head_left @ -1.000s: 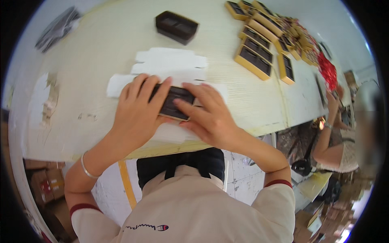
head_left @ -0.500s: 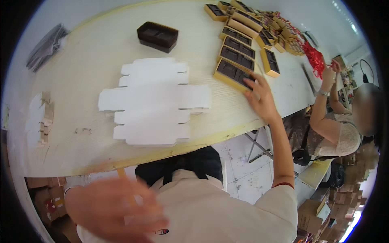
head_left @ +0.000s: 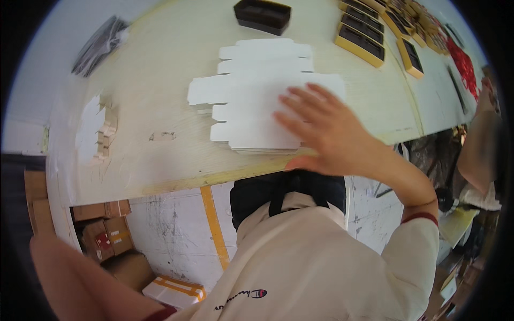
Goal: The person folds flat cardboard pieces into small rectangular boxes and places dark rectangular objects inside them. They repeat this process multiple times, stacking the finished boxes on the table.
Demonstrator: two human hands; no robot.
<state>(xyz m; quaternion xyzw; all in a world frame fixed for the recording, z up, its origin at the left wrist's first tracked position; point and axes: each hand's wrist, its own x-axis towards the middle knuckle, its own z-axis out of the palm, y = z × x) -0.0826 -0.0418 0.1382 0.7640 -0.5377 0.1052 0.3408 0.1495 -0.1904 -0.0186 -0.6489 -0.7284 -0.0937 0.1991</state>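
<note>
My right hand [head_left: 326, 128] hovers with fingers spread over the near right corner of a stack of flat white die-cut carton blanks [head_left: 251, 101], which lies on the pale wooden table [head_left: 160, 69]. The hand holds nothing. Only my left forearm [head_left: 80, 283] shows, low at the left beside my body; the hand itself is outside the picture. A black tray [head_left: 262, 15] stands at the far edge beyond the blanks.
Several yellow-rimmed black trays [head_left: 360, 40] lie in a row at the far right, with red items [head_left: 463, 61] behind them. Dark plastic bags [head_left: 99, 45] lie at the far left. Cardboard boxes [head_left: 104, 230] sit under the table. Another person [head_left: 482, 144] is at the right.
Both hands were on a dark item over the blanks. The right hand then reached to the yellow-rimmed trays and is now back over the blanks, empty. The left hand dropped out of view.
</note>
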